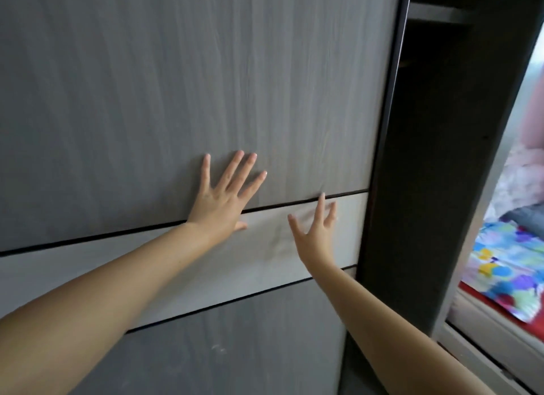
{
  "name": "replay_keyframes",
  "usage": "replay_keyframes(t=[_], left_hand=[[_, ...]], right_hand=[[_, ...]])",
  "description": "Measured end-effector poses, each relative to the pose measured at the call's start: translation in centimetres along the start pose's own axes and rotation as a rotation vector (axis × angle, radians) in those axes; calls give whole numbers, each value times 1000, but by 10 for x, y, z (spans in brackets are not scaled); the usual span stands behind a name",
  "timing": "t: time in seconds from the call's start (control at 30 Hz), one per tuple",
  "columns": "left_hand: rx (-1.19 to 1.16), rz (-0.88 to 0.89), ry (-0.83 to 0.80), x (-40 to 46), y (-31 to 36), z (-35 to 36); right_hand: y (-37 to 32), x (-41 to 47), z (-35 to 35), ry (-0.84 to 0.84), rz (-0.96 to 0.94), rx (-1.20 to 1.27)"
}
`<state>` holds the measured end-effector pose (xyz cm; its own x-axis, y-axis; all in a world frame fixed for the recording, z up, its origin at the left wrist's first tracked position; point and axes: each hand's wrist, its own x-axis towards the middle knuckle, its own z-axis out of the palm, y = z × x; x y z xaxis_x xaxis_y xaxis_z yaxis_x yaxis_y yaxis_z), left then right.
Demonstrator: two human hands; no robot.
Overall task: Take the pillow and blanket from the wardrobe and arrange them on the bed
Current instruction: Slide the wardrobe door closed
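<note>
A grey wood-grain sliding wardrobe door (176,85) with a pale horizontal band fills most of the head view. My left hand (223,194) lies flat on it with fingers spread, just above the band. My right hand (315,232) is open with fingers apart, at or just off the pale band near the door's right edge; it looks blurred. To the right of the door's dark edge the wardrobe interior (435,129) shows as a dark gap with a shelf near the top. No pillow or blanket is visible inside.
At the far right a mirrored or glass panel (482,247) shows a bed with a colourful patterned sheet (506,265), red fabric under it and pinkish cloth above. The panel's pale frame runs along the bottom right.
</note>
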<state>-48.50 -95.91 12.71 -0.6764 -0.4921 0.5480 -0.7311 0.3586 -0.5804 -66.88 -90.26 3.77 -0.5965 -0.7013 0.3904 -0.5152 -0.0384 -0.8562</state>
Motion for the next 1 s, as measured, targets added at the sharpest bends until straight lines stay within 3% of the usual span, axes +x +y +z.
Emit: replay_keyframes(t=[0.17, 1.0], left_hand=[[-8, 112, -23, 15, 14, 11], [-87, 162, 30, 170, 195, -23]], right_hand=[[21, 12, 9, 78, 132, 130], [136, 143, -156, 69, 157, 106]])
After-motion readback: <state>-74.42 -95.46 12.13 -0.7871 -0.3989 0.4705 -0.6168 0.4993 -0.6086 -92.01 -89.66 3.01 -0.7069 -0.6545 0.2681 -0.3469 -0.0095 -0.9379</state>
